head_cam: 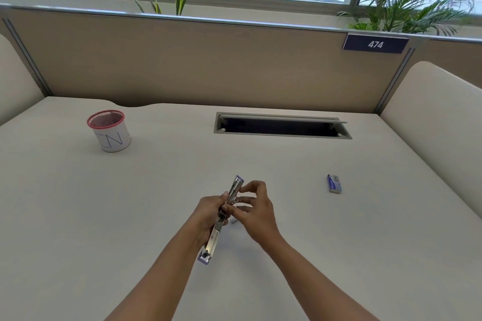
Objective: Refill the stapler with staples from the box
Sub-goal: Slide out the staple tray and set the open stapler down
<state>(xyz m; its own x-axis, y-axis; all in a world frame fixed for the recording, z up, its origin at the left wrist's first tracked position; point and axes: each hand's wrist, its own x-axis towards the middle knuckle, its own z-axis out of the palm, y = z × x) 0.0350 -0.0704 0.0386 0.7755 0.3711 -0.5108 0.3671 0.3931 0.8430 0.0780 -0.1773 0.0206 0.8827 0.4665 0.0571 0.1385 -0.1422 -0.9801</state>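
Stapler, opened out flat, is above the desk: we clamp it in our left hand, while our right hand touches its middle with fingers pinched together. The staple box lies well apart, to the right.

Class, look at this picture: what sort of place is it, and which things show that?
Probably an office workstation: a beige partition bearing a dark blue number plate reading 474, a pale desk with a cable hatch, and a red-rimmed mesh pen cup.
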